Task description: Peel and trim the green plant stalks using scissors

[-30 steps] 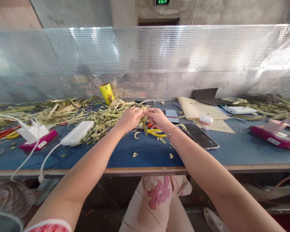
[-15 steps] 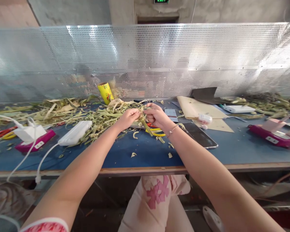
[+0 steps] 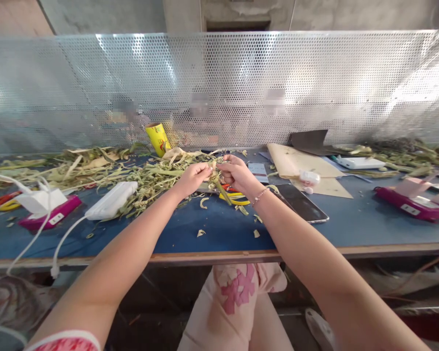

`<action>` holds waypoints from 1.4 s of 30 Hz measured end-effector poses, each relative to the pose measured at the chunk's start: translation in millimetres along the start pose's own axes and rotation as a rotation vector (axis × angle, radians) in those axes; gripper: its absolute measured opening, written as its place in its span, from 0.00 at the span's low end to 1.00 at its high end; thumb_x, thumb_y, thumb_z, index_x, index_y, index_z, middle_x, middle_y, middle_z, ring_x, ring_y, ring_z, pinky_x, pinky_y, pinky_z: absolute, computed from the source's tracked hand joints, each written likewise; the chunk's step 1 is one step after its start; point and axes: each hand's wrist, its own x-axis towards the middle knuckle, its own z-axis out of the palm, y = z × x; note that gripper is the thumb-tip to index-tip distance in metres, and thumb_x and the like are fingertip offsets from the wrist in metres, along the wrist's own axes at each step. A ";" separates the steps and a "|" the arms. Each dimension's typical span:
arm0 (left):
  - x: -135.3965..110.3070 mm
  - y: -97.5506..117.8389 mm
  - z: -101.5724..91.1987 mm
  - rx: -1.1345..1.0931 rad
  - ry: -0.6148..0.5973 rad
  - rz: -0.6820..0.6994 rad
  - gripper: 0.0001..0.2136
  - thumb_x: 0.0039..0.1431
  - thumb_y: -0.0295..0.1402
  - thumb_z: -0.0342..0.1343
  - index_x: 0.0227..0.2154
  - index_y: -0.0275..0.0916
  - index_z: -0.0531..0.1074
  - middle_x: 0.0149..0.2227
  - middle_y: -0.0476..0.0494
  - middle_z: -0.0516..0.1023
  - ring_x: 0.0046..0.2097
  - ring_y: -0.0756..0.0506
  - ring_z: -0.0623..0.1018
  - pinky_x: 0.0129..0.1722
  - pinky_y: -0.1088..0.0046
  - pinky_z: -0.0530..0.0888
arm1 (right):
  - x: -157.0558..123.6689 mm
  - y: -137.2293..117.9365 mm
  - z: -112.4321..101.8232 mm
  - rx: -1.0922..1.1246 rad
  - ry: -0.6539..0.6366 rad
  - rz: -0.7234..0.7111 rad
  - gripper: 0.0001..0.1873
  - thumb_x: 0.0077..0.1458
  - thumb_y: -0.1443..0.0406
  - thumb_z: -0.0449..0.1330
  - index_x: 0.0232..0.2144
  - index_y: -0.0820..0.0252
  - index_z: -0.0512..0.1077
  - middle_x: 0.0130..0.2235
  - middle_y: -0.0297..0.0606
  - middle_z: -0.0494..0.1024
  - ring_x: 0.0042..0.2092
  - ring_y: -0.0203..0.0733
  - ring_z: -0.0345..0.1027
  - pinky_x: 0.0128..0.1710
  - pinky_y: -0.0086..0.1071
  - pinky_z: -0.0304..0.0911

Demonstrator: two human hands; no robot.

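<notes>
Over the middle of the table, my left hand (image 3: 193,179) is closed in a pinch at the left side of a dried plant stem (image 3: 221,191). Opposite it, my right hand (image 3: 236,174) has its fingers curled on the same stem, which hangs down between the two hands. The fingertips almost meet, and exactly where each one grips is hard to make out. A heap of dried greenish stems and leaves (image 3: 157,176) spreads beside and behind my left hand. Yellow tool handles (image 3: 237,201) lie under the stem, with a bit of red next to them.
A phone (image 3: 305,204) lies right of my right wrist. White power bank (image 3: 111,200), magenta power strips (image 3: 53,219) and white cables are at left. A yellow roll (image 3: 158,139) stands behind the heap. Brown paper (image 3: 296,161) lies right; a perforated metal screen (image 3: 234,87) closes the back.
The whole view has shifted up slightly. Both hands stay together at the stem, with only a small change in the fingers.
</notes>
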 end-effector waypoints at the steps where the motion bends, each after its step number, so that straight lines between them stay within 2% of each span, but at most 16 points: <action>1: 1.0 -2.8 -1.1 0.005 0.017 -0.013 0.16 0.53 0.41 0.46 0.17 0.39 0.50 0.17 0.55 0.49 0.20 0.54 0.51 0.23 0.74 0.52 | 1.2 2.8 -0.9 -0.077 0.000 -0.023 0.17 0.41 0.66 0.60 0.28 0.55 0.53 0.13 0.16 0.48 0.14 0.24 0.37 0.15 0.22 0.35; 5: 6.4 -18.3 -2.4 0.114 0.084 -0.066 0.15 0.51 0.38 0.47 0.15 0.38 0.52 0.16 0.54 0.52 0.21 0.54 0.54 0.24 0.74 0.54 | 6.1 12.8 -5.4 -0.561 0.006 -0.122 0.07 0.47 0.63 0.56 0.24 0.59 0.60 0.15 0.21 0.54 0.17 0.26 0.44 0.18 0.24 0.41; 8: 9.5 -29.0 0.7 0.219 0.159 -0.136 0.13 0.49 0.37 0.50 0.15 0.38 0.55 0.16 0.55 0.55 0.21 0.53 0.57 0.24 0.75 0.56 | 8.0 17.0 -8.3 -0.897 0.042 -0.194 0.06 0.47 0.66 0.54 0.21 0.61 0.64 0.17 0.26 0.58 0.21 0.28 0.50 0.23 0.25 0.46; 12: 11.2 -38.3 5.0 0.308 0.209 -0.123 0.08 0.47 0.34 0.51 0.17 0.38 0.62 0.17 0.53 0.61 0.22 0.52 0.62 0.25 0.75 0.59 | 9.5 21.9 -10.2 -1.109 0.047 -0.240 0.04 0.47 0.68 0.53 0.24 0.62 0.68 0.21 0.30 0.65 0.24 0.31 0.56 0.27 0.26 0.50; 16: 12.1 -41.6 4.7 0.402 0.308 0.022 0.05 0.46 0.31 0.51 0.19 0.37 0.68 0.21 0.48 0.70 0.25 0.51 0.67 0.28 0.74 0.63 | 11.2 27.0 -10.8 -1.163 0.037 -0.253 0.07 0.47 0.68 0.53 0.28 0.61 0.71 0.22 0.32 0.67 0.25 0.32 0.57 0.28 0.26 0.52; 19: 12.5 -40.9 4.6 0.381 0.320 0.066 0.06 0.46 0.32 0.53 0.21 0.37 0.73 0.25 0.45 0.75 0.27 0.49 0.71 0.31 0.72 0.66 | 11.5 28.6 -10.6 -1.176 0.031 -0.253 0.08 0.47 0.68 0.53 0.29 0.61 0.72 0.22 0.33 0.68 0.25 0.32 0.57 0.28 0.26 0.52; 27: 14.1 -48.3 7.7 0.032 0.104 -0.147 0.12 0.44 0.40 0.57 0.27 0.36 0.76 0.31 0.43 0.79 0.34 0.46 0.74 0.37 0.71 0.68 | 9.3 25.9 -9.6 -1.173 -0.014 -0.163 0.08 0.47 0.67 0.53 0.25 0.63 0.72 0.22 0.34 0.69 0.25 0.32 0.58 0.27 0.26 0.52; 34: 16.2 -55.6 7.5 0.050 0.153 -0.187 0.11 0.45 0.39 0.56 0.25 0.35 0.74 0.28 0.45 0.77 0.31 0.48 0.73 0.34 0.72 0.67 | 7.5 16.4 -13.4 -1.056 -0.055 -0.114 0.06 0.45 0.68 0.55 0.23 0.63 0.72 0.19 0.31 0.68 0.23 0.30 0.57 0.26 0.26 0.53; 38: 17.1 -57.2 7.7 0.081 0.169 -0.200 0.10 0.45 0.38 0.56 0.25 0.36 0.73 0.25 0.47 0.75 0.27 0.50 0.70 0.29 0.73 0.65 | 6.9 11.7 -13.1 -1.014 -0.083 -0.150 0.07 0.45 0.70 0.55 0.24 0.60 0.74 0.22 0.31 0.72 0.25 0.31 0.60 0.28 0.26 0.55; 42: 17.4 -55.5 8.1 0.066 0.168 -0.195 0.09 0.44 0.37 0.57 0.24 0.36 0.72 0.25 0.47 0.75 0.28 0.50 0.71 0.30 0.73 0.66 | 7.7 13.1 -13.4 -1.002 -0.082 -0.161 0.08 0.46 0.70 0.56 0.27 0.60 0.75 0.26 0.33 0.74 0.27 0.31 0.62 0.30 0.27 0.56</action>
